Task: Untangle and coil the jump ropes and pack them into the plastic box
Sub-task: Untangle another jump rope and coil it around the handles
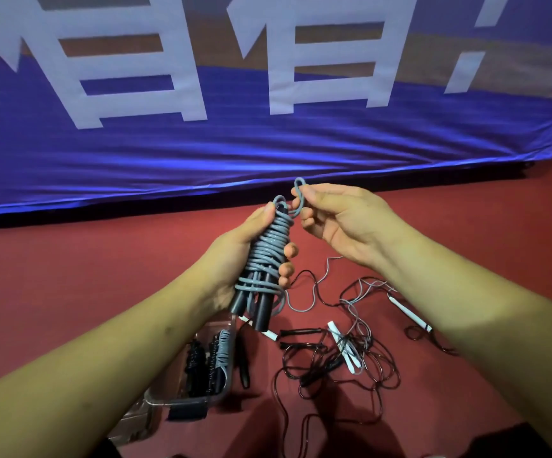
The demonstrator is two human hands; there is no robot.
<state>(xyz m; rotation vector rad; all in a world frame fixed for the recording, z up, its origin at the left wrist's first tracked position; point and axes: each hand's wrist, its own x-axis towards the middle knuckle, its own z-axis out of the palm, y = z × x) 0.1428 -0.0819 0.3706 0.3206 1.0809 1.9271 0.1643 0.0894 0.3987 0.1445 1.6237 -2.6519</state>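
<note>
My left hand [241, 256] grips a grey jump rope [268, 249] wound in many turns around its two dark handles [255, 309], held upright in mid-air. My right hand [340, 219] pinches the rope's last grey loop [297, 196] just above the top of the bundle. Below, a clear plastic box [228, 388] on the red floor holds coiled ropes, one grey [223, 350] and black ones [195, 361]. To its right lies a tangle of black and grey ropes [344, 358] with white handles [344, 345].
A large blue banner [268, 153] with white characters hangs along the far side, its lower edge near the red floor [70, 276]. A black-handled rope [243, 365] lies beside the box. Another white handle [406, 312] lies at the right.
</note>
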